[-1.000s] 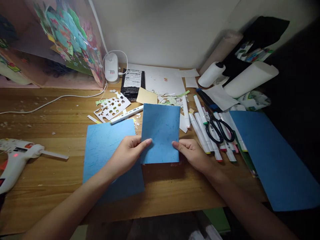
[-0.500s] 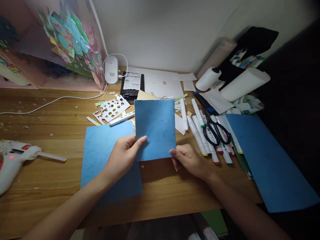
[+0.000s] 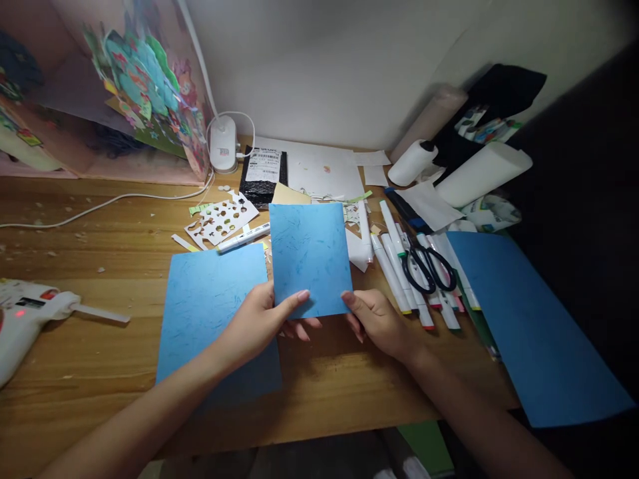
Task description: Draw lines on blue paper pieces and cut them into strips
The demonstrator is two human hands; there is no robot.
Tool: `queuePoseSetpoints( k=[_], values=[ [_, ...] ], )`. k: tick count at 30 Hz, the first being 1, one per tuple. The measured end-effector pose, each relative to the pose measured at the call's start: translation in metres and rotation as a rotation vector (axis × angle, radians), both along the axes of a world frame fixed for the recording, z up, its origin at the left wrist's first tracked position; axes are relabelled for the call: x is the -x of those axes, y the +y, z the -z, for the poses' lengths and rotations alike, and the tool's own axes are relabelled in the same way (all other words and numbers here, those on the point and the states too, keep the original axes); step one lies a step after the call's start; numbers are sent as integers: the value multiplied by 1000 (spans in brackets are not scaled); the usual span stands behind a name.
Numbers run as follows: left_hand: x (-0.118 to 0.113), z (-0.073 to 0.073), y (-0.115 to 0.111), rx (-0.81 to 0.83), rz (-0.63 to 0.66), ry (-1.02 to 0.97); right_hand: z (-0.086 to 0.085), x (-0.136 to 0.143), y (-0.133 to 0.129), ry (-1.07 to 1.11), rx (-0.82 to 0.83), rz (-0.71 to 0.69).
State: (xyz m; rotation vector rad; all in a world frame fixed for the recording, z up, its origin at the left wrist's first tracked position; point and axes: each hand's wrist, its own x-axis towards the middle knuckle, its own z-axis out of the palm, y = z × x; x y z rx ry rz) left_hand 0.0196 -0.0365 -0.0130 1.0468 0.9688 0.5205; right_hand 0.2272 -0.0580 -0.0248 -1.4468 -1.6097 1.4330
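Observation:
A small blue sheet (image 3: 312, 256) is held up above the desk between both hands. My left hand (image 3: 272, 313) grips its lower left part, thumb on the front and fingers behind and below. My right hand (image 3: 377, 319) pinches the lower right corner, thumb on top. Under my left forearm, a larger blue sheet (image 3: 210, 293) lies on the wooden desk. To the right of my right hand are several white markers (image 3: 394, 273) with black-handled scissors (image 3: 429, 266) on top of them.
A glue gun (image 3: 34, 319) with a lit red light lies at the left. Another blue sheet (image 3: 534, 326) overhangs the right edge. Behind are a punched white card (image 3: 222, 219), a black package (image 3: 262, 176), a power strip (image 3: 223, 143), paper rolls (image 3: 484, 174) and a decorated box (image 3: 192, 150).
My left hand has shifted slightly right and down along the small blue sheet, and its fingers now show beneath it. The sheet's tilt has changed a little.

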Motion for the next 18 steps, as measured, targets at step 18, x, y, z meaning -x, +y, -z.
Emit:
queuePoseSetpoints(
  k=[18],
  values=[
    [13, -28, -10, 268, 772, -195, -2, -5, 8, 136, -5, 239]
  ],
)
